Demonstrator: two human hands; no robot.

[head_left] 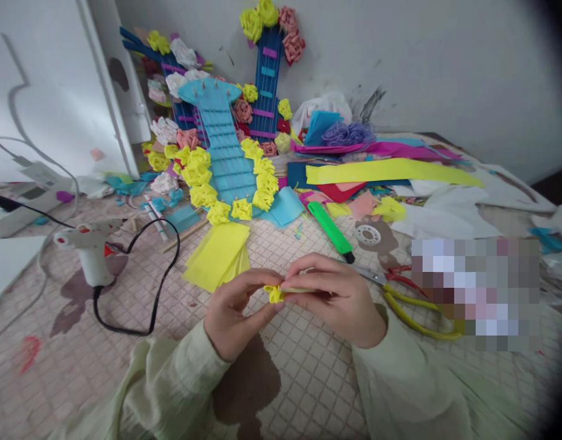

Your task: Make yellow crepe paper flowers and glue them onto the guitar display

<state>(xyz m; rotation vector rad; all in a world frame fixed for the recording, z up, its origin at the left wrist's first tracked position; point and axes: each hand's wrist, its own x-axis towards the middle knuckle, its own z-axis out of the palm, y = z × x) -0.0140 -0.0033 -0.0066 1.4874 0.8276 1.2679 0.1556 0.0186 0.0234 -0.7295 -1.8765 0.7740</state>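
Note:
A small crumpled yellow paper flower (274,294) is held between both hands, above the table. The thumb and fingers of my left hand (237,311) curve round it from the left in a pinch. My right hand (343,299) closes on its right side, gripping a thin pale wooden stick (303,289) that points at the flower. Just behind my left hand lie flat sheets of yellow paper (219,253). A green utility knife (330,229) and scissors (400,293) with yellow and red handles lie near my right hand.
A glue gun (91,250) with a looping black cord stands at left. Blue paper guitar shapes (228,150) trimmed with yellow and pink flowers lean at the back. Strips of coloured paper (391,173) pile up at back right, near a white ring-shaped spool (368,234). One patch at right is blurred out.

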